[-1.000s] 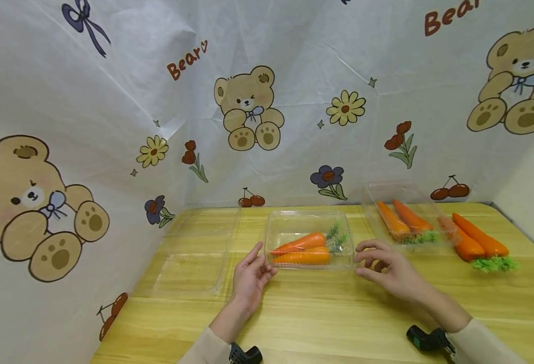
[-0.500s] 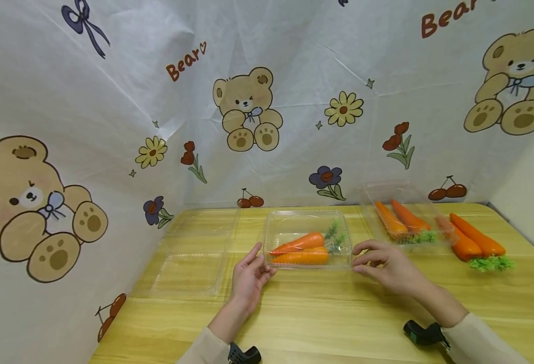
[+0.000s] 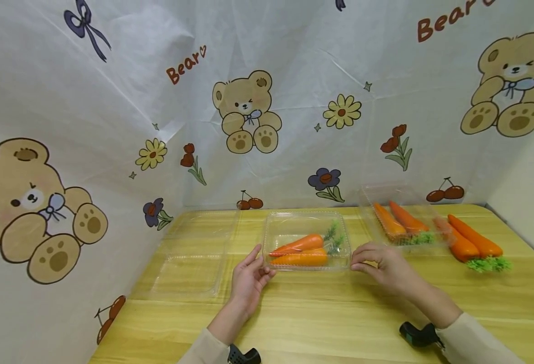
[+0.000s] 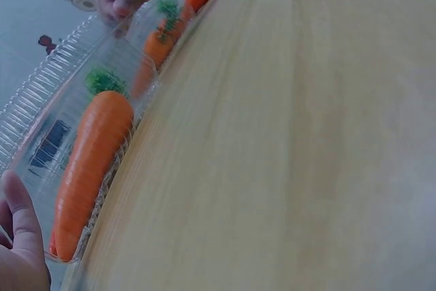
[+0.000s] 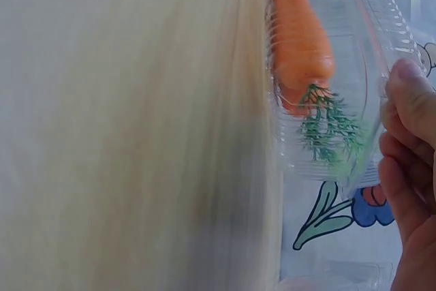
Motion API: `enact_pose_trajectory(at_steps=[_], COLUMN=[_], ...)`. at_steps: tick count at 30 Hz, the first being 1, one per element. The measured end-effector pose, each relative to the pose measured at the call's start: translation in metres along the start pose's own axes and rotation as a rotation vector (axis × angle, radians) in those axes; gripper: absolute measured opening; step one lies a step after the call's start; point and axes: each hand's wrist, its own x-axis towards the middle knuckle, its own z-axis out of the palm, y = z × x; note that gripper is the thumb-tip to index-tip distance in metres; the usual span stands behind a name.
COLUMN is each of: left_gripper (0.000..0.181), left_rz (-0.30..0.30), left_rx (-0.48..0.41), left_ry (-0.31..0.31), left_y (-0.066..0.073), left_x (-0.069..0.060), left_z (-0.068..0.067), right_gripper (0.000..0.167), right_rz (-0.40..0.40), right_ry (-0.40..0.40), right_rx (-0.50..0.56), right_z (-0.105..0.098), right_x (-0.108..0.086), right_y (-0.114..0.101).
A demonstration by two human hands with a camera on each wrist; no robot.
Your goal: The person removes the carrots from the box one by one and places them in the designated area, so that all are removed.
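At the far left, a white cloth printed with brown bears, flowers and cherries [image 3: 126, 91] makes the side wall, and it continues behind the yellow wood-grain table [image 3: 294, 318]. On the left part of this table lies a clear, rectangular plastic box [image 3: 218, 283]. Next comes the left hand [image 3: 247, 283], from a beige sleeve [image 3: 205, 349]; it is released, with the fingers loosely bent, touching the near left corner of a second clear plastic container with ribbed walls [image 3: 271, 222]. This container stands in the middle of the table, between both hands, and inside it two orange carrots with dark green feathery tops [image 3: 304, 256] lie side by side, their tips to the left. At its near right corner, the right hand [image 3: 387, 265] is grasping the plastic edge, pinched between thumb and finger. Behind this hand, to the right, there is a third clear plastic container [image 3: 371, 212], which holds two orange carrots with light green leaves [image 3: 403, 218]. Farthest to the right, just beside it, two more orange carrots with bright green frilly leaves [image 3: 478, 240] lie on the table.
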Motion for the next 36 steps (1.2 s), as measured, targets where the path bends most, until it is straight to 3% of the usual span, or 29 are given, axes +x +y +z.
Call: enact_pose_trajectory(at_steps=[5,16,32,36], left_gripper=[0.052,0.051,0.054,0.053], left_rz=[-0.001,0.001,0.014,0.003], left_rx=[0.003,-0.005,0.004,0.004], left_ry=[-0.001,0.006,-0.006,0.011], left_y=[-0.0012,-0.0001,-0.0008,-0.0006], left_x=[0.0000,-0.0002,-0.0025,-0.0022], left_z=[0.0002,0.0022,0.0006,0.0011], right_gripper=[0.031,0.019,0.013,0.012], right_rz=[-0.046,0.136,0.237,0.226], right_ry=[0.018,-0.069,-0.132,-0.138], right_rx=[-0.011,-0.026,0.031,0.053], right_z=[0.0023,-0.0034,-0.0060,-0.0072], right_x=[0.0001,0.0027,0.0066,0.0070], right_y=[0.0009,-0.0051,-0.0083,-0.0083])
